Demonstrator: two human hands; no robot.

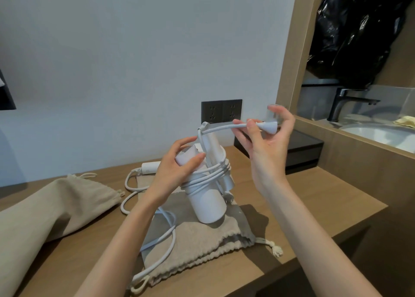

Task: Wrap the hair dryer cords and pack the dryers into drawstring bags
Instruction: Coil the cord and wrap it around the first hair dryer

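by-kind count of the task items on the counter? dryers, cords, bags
White plastic hair dryers: 2 (one held, one lying behind it)
White cords: 2 (one wrapped round the held dryer, one loose)
Beige fabric drawstring bags: 2 (left, centre)
Total: 6

My left hand (177, 173) covering the far dryer (151, 168), left bag (56, 207) running off-frame, plug (268, 127) prongs hiding behind my right hand (269, 146).
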